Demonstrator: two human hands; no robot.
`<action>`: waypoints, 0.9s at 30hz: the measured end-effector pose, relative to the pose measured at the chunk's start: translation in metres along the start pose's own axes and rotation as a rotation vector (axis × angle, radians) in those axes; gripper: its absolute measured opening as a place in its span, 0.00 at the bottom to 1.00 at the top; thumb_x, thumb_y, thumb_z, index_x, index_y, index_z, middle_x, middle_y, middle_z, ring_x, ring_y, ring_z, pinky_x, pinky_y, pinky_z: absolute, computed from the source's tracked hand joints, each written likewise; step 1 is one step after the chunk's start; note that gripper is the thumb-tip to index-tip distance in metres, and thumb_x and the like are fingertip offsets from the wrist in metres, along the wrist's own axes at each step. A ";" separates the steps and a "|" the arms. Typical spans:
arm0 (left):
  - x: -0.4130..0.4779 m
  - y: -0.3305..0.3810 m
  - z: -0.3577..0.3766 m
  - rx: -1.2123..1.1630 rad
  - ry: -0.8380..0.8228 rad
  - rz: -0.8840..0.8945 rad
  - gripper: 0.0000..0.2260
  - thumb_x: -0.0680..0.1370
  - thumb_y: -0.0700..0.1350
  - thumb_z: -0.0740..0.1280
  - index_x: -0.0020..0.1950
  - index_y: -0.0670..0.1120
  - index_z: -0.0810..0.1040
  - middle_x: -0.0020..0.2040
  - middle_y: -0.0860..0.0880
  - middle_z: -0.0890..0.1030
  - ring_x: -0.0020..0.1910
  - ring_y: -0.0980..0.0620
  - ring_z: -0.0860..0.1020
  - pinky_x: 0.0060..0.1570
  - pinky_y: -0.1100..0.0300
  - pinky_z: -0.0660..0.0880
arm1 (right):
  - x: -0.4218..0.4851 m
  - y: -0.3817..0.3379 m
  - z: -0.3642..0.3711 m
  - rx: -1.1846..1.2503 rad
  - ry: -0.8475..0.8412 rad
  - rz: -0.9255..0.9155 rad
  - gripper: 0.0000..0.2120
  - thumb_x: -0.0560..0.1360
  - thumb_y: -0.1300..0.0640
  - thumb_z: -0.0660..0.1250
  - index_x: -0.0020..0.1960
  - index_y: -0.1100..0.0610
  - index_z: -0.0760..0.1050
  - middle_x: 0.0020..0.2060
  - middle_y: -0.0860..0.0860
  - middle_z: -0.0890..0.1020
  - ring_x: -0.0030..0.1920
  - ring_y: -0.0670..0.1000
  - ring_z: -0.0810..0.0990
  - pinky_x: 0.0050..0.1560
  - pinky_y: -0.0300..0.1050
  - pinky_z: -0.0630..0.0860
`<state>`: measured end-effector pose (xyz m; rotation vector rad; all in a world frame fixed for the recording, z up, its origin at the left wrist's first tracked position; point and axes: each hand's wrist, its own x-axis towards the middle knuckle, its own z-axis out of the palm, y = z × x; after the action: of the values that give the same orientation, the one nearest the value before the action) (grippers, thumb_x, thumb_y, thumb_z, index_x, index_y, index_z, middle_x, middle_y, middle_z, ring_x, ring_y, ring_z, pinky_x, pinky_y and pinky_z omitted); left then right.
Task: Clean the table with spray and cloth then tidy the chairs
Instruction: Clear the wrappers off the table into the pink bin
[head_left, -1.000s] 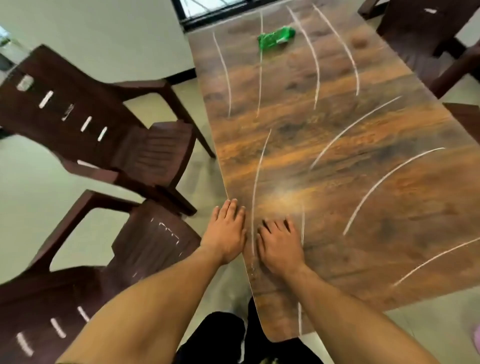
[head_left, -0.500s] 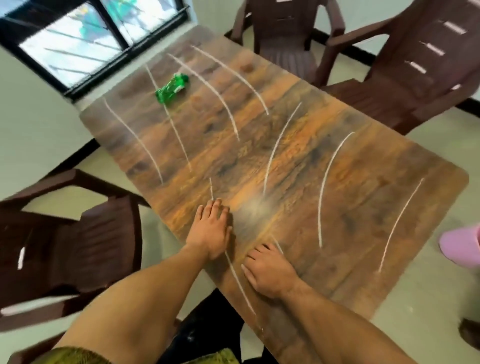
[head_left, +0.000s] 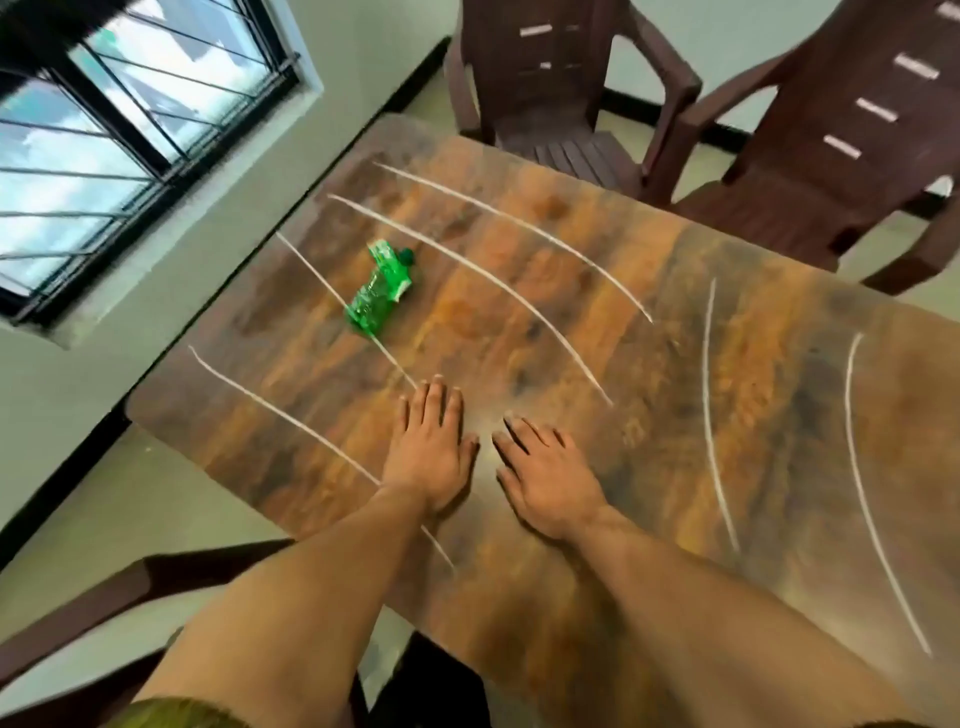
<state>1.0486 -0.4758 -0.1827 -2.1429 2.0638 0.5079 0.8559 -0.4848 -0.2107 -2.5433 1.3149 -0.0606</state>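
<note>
A brown wood-grain table (head_left: 649, 364) with several curved white lines on its top fills the view. A crushed green plastic bottle (head_left: 382, 293) lies on its side near the table's left end. My left hand (head_left: 428, 452) rests palm down on the tabletop, fingers together and pointing away from me. Beside it, a little apart, my right hand (head_left: 545, 480) also lies flat with its fingers slightly spread. Neither hand holds anything. No spray or cloth is in view.
Two dark brown plastic chairs stand at the far side, one at the top middle (head_left: 550, 88) and one at the top right (head_left: 831, 166). Another chair's arm (head_left: 104, 597) shows at the bottom left. A barred window (head_left: 104, 119) is in the left wall.
The view has swung right and forward along the table, so the bottle now appears closer. Both hands have slid further onto the tabletop, still flat and side by side.
</note>
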 end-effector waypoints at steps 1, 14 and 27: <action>0.007 -0.008 -0.007 0.008 0.024 -0.005 0.30 0.84 0.58 0.50 0.82 0.45 0.51 0.83 0.40 0.48 0.82 0.41 0.45 0.79 0.43 0.42 | 0.013 -0.006 -0.003 0.006 0.000 0.010 0.22 0.82 0.44 0.55 0.71 0.51 0.72 0.73 0.53 0.71 0.69 0.55 0.71 0.64 0.56 0.70; 0.142 -0.123 -0.071 -0.195 0.083 -0.115 0.34 0.82 0.53 0.61 0.82 0.44 0.50 0.80 0.37 0.56 0.78 0.37 0.60 0.75 0.44 0.60 | 0.206 -0.078 -0.038 -0.018 0.049 0.118 0.23 0.80 0.46 0.56 0.72 0.53 0.71 0.78 0.56 0.62 0.75 0.57 0.63 0.70 0.56 0.65; 0.089 0.017 -0.055 -0.507 0.020 0.057 0.38 0.79 0.45 0.67 0.82 0.42 0.49 0.76 0.38 0.62 0.72 0.35 0.67 0.71 0.46 0.65 | 0.089 -0.006 -0.068 0.250 0.133 0.664 0.28 0.82 0.45 0.58 0.79 0.54 0.60 0.79 0.56 0.61 0.76 0.60 0.62 0.74 0.56 0.61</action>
<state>1.0409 -0.5786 -0.1571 -2.3448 2.1906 1.1263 0.9017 -0.5691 -0.1516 -1.8225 1.9907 -0.2422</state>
